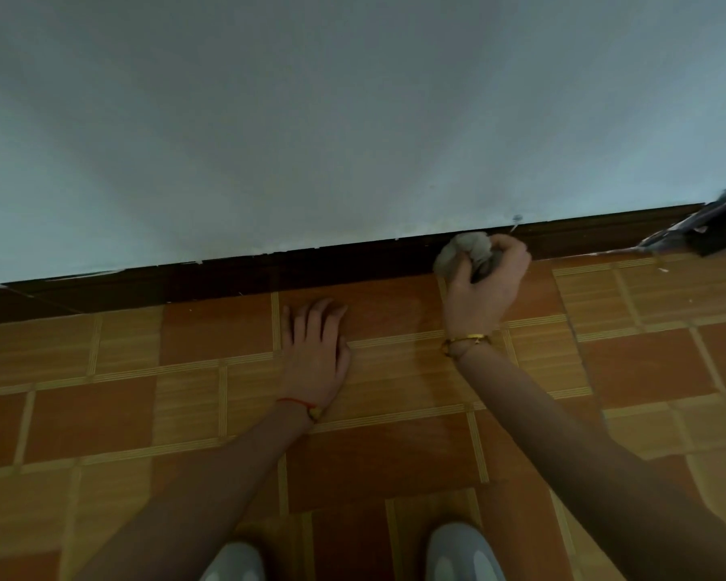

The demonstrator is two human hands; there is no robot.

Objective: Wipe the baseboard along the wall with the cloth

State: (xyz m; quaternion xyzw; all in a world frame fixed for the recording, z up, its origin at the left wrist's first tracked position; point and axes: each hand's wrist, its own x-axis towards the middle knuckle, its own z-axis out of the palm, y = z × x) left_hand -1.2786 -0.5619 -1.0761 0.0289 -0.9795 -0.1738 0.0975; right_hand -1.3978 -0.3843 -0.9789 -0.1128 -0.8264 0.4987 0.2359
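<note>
A dark brown baseboard (269,274) runs along the foot of the pale wall, rising from lower left to upper right. My right hand (485,283) grips a bunched grey cloth (464,251) and holds it against the baseboard right of centre. A gold bracelet sits on that wrist. My left hand (317,341) lies flat on the tiled floor, fingers straight and pointing toward the baseboard, a red string on its wrist.
The floor (143,371) is orange and tan tile with striped borders. A dark object with a pale edge (705,228) lies against the wall at the far right. My two light grey shoes (464,553) show at the bottom edge.
</note>
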